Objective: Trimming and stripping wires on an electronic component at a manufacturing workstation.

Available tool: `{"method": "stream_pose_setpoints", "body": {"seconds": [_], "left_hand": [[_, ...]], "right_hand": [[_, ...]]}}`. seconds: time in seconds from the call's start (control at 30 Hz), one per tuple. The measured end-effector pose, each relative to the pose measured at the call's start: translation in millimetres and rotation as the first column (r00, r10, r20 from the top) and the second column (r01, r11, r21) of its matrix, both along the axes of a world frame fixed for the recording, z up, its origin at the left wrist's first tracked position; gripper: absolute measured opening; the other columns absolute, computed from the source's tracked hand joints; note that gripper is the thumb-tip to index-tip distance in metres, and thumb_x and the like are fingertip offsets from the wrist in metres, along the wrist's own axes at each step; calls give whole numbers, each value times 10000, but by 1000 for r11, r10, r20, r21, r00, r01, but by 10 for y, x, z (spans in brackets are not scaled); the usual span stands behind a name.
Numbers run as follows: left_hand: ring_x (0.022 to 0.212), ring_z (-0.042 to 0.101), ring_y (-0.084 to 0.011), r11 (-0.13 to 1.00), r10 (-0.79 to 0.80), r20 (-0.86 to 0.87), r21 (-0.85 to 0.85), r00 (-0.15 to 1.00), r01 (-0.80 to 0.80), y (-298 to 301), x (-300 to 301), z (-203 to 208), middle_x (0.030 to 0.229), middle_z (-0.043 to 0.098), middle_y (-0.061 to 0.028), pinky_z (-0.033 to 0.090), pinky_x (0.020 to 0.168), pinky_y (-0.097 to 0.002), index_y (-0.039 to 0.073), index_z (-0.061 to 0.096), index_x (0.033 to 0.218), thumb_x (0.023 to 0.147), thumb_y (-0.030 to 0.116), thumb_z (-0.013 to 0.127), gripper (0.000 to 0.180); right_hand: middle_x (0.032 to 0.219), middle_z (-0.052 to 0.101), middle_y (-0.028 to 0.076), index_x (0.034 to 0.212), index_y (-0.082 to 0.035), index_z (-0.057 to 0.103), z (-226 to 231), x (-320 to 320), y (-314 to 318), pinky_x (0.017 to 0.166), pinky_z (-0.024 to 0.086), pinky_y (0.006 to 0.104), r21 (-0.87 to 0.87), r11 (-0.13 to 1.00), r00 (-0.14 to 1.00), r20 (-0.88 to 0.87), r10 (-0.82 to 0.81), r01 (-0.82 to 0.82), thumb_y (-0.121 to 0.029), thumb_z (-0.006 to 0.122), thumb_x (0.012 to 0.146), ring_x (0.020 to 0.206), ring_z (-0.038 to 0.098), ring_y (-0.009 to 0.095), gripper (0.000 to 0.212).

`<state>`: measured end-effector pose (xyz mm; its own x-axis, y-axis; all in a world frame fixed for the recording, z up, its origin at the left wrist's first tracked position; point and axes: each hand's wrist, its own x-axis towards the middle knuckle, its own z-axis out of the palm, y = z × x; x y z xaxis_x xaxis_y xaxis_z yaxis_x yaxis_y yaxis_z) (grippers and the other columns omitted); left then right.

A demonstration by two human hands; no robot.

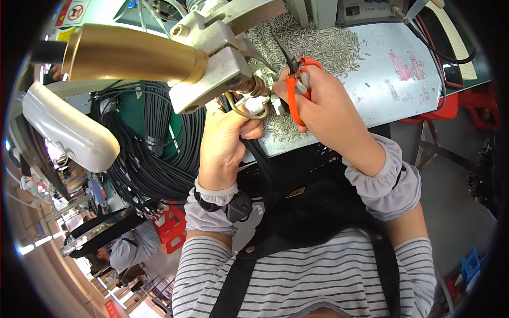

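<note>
Left hand (pixel 225 143): closed around a black cable (pixel 260 153), holding its end up just below the grey metal clamp head (pixel 212 63).
Right hand (pixel 323 106): gripping orange-handled cutters (pixel 296 87), blades pointing up-left, just right of the clamp head; nearer hand to the cable end.

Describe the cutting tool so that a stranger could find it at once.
Start at the pale worktable strewn with small metal pieces. Above its near edge the right hand grips small pliers with dark, pointed jaws. Their bright orange handles set them apart from everything around.
</note>
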<state>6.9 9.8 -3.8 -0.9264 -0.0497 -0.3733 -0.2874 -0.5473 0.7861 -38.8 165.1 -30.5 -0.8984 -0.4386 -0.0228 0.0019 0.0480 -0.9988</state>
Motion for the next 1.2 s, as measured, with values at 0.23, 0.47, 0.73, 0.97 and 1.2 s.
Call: {"method": "stream_pose_setpoints", "body": {"seconds": [0.23,0.47,0.73,0.97,1.2], "left_hand": [[444,325,-34,998,-32,12,-55,999,33,-1,12,18,631,470,-9,254,405,-188,-7,509,878,758,-23,558,131],[468,371,-90,998,-2,51,59,999,-1,157,306,140,644,471,-31,311,439,-217,-29,529,953,771,0,539,185],[642,587,-200,979,-16,-80,-202,997,0,265,643,146,794,596,-149,478,614,-277,-63,543,982,794,6,543,200],[712,623,-253,953,-55,-69,-300,996,32,409,722,250,855,607,-200,508,666,-320,-72,538,966,810,10,514,179],[674,624,-285,944,-66,-102,-329,993,29,426,769,264,859,605,-233,509,654,-357,-73,520,975,799,8,502,194]], "right_hand": [[584,451,-11,893,-11,502,-43,35,-14,398,347,205,-17,998,998,-9,-57,57,-163,530,845,433,403,47,162],[635,501,16,895,-6,517,154,228,195,409,355,185,-179,983,984,166,58,-28,-149,519,849,444,435,52,149],[632,531,31,903,19,559,249,488,234,361,342,172,-413,911,959,254,123,-8,-159,519,851,434,457,58,189],[524,504,28,859,44,596,249,548,313,316,317,182,-282,959,988,148,34,9,-220,494,867,367,431,67,283],[468,485,30,844,48,616,269,574,340,313,313,183,-329,944,968,239,76,7,-243,474,875,321,408,77,325]]}}
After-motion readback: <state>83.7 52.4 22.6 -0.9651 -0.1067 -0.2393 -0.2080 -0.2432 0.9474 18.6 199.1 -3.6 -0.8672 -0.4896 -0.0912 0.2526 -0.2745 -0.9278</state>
